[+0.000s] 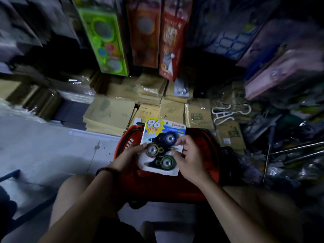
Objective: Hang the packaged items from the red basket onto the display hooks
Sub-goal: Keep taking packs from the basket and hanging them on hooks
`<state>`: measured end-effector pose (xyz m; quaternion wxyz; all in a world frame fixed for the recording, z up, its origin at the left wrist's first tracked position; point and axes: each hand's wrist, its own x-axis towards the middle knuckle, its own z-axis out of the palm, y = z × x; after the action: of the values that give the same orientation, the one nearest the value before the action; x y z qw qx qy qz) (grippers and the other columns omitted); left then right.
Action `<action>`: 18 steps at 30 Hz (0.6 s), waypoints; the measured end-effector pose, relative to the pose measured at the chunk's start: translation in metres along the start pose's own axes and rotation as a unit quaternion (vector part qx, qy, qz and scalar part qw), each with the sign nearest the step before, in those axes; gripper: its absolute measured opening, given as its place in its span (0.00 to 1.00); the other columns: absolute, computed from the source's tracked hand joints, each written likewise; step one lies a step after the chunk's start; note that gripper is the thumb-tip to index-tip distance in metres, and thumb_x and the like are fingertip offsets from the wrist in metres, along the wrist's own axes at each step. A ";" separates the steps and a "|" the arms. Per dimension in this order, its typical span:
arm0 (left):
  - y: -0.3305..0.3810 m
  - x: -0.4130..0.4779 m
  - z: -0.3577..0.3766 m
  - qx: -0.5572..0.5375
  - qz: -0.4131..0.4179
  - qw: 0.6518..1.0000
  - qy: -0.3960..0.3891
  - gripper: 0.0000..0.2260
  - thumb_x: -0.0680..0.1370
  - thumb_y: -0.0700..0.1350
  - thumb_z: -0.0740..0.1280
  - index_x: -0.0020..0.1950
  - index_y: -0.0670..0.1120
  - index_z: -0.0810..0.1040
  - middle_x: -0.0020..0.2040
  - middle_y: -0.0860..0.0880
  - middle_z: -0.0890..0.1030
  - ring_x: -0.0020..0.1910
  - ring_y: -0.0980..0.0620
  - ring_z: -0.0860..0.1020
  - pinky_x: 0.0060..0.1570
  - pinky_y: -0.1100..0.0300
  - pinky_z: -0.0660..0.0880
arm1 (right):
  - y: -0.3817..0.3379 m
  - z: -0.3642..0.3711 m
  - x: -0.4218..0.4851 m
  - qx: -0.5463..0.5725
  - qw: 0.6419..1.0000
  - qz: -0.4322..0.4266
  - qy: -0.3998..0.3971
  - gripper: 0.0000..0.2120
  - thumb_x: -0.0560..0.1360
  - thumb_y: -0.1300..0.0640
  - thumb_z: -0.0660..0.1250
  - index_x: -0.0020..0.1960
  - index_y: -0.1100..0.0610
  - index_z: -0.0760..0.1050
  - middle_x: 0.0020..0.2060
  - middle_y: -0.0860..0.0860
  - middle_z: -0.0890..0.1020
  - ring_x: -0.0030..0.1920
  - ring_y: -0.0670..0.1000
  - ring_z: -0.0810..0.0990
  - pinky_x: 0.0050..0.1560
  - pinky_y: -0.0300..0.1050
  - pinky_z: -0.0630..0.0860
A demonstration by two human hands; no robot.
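A blister pack of three correction tapes [162, 146], with a yellow "96" burst on its blue and white card, is held flat above the red basket [126, 142] on the floor between my knees. My left hand [126, 158] grips the pack's left edge, fingers curled onto the front. My right hand [188, 158] grips its right edge, fingers on the clear bubbles. The basket's inside is mostly hidden by the pack and my hands. Metal display hooks [296, 149] stick out at the right, among blurred hanging packages.
Stacks of tan wrapped notebooks [110, 114] lie on the floor behind the basket. Tall hanging boxes, green [103, 37], orange and red, stand above them. White plastic hooks [229, 112] lie at the right. Pale floor [43, 148] lies to the left.
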<state>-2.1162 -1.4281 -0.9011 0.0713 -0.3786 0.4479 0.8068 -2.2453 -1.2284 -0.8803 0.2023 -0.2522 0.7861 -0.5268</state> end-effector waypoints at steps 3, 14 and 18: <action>0.023 -0.030 0.022 -0.019 0.058 0.998 -0.006 0.11 0.80 0.49 0.71 0.60 0.51 0.89 0.65 0.39 0.85 0.62 0.39 0.84 0.69 0.41 0.76 | -0.036 -0.021 -0.005 0.022 0.999 -0.025 0.005 0.19 0.75 0.72 0.69 0.50 0.48 0.71 0.50 0.57 0.80 0.54 0.54 0.83 0.51 0.47 0.81; 0.112 -0.139 0.088 0.009 0.299 0.951 0.076 0.20 0.74 0.51 0.75 0.64 0.47 0.81 0.58 0.40 0.88 0.57 0.35 0.86 0.62 0.33 0.80 | -0.148 -0.077 -0.002 -0.053 0.979 -0.172 0.090 0.16 0.77 0.50 0.72 0.62 0.43 0.71 0.56 0.46 0.81 0.55 0.52 0.84 0.52 0.63 0.81; 0.143 -0.166 0.110 0.007 0.365 0.926 0.100 0.17 0.78 0.50 0.74 0.65 0.48 0.81 0.60 0.41 0.88 0.59 0.36 0.86 0.62 0.29 0.79 | -0.201 -0.100 -0.001 -0.214 0.923 -0.307 0.087 0.36 0.73 0.42 0.74 0.77 0.51 0.68 0.78 0.49 0.64 0.80 0.47 0.62 0.80 0.46 0.62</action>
<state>-2.1242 -1.3895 -0.6594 -0.2711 -0.2674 0.5652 0.7318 -2.2663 -1.2188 -0.6568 -0.0969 -0.4716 0.7788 -0.4021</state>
